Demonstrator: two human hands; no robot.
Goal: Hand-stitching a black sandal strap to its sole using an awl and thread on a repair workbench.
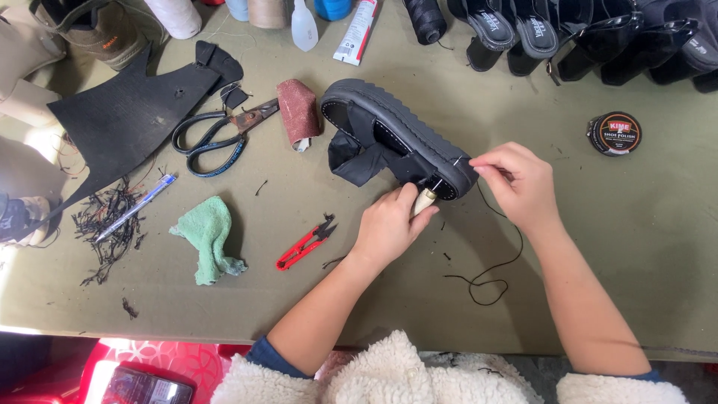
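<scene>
A black platform sandal (pixel 389 131) lies on its side on the olive table, sole edge toward me. My left hand (pixel 389 224) grips a wooden-handled awl (pixel 425 199) whose tip is pushed into the sandal's near end. My right hand (pixel 516 183) pinches a black thread (pixel 501 262) right at the sole's edge. The thread trails down and loops on the table beside my right forearm.
Left of the sandal lie red thread snips (pixel 305 243), a green cloth (pixel 209 238), black scissors (pixel 217 135), a rolled strip of sandpaper (pixel 298 112), a pen (pixel 136 206) and a black rubber sheet (pixel 127 112). A round polish tin (pixel 614 133) sits right; shoes (pixel 598 37) and thread spools line the far edge.
</scene>
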